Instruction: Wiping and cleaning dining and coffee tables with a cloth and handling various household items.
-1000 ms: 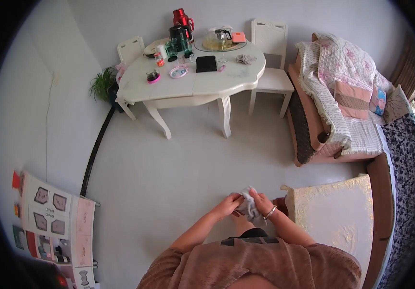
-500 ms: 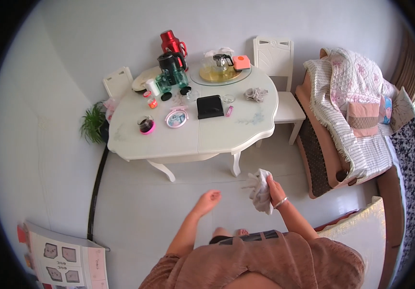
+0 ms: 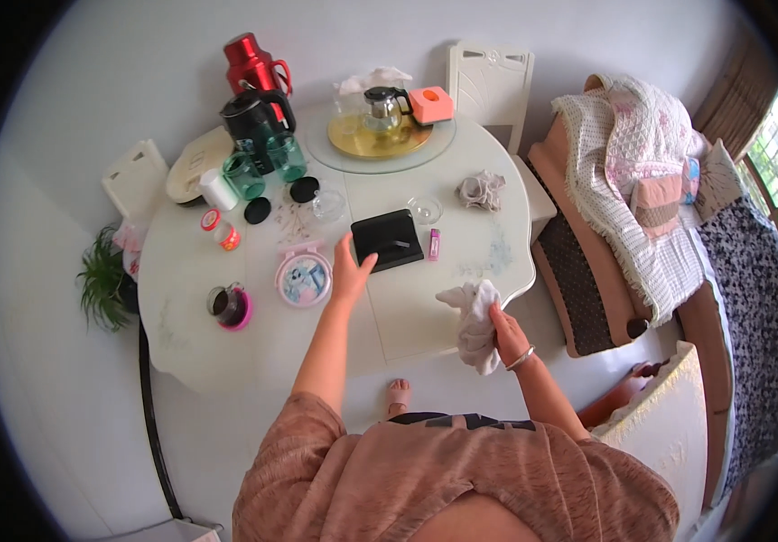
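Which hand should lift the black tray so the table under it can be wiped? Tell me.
Probably left. The left hand already reaches the black tray at its near edge, fingers spread, while the right hand grips the white cloth over the table edge.

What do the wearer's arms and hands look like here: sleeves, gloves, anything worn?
Both forearms are bare and the hands are ungloved. The left hand carries nothing visible. The right hand has a thin silvery bangle at the wrist. Short, loose sleeves of a heathered brownish-pink top end above the elbows. No rings can be made out.
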Demonstrator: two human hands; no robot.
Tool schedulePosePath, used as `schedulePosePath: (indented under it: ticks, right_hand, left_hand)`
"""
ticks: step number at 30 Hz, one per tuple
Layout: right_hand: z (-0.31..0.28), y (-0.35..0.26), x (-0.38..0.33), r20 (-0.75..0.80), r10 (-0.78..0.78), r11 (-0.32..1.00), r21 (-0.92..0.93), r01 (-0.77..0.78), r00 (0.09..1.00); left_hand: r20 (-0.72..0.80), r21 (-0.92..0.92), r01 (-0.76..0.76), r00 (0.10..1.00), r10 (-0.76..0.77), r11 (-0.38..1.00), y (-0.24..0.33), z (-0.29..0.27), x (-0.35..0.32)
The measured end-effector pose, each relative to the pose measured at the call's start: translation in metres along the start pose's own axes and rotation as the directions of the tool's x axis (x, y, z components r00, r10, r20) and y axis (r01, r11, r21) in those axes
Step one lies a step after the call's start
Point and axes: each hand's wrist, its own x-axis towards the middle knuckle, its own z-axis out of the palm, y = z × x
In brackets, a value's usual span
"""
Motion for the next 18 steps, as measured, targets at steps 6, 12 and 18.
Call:
schedulePosePath:
  ticks: [6, 12, 18]
  right_hand:
    - [0.031, -0.016, 0.027, -0.118, 0.046, 0.999, -0.015, -0.048, 0.992]
    - [0.034, -0.014, 0.033, -0.186, 0.071, 0.997, 0.014, -0.070, 0.980]
    - [0.059, -0.033, 0.027, -0.158, -0.139, 0.960, -0.265, 0.094, 0.978]
  left_hand:
    - [0.123, -0.005, 0.015, 0.992, -0.014, 1.000, -0.053, 0.013, 0.064]
    - [0.065, -0.118, -0.074, 0.995, 0.082, 0.990, -0.041, 0.012, 0.055]
    - [-0.080, -0.159, -0.087, 0.994, 0.075, 0.984, 0.026, -0.007, 0.023]
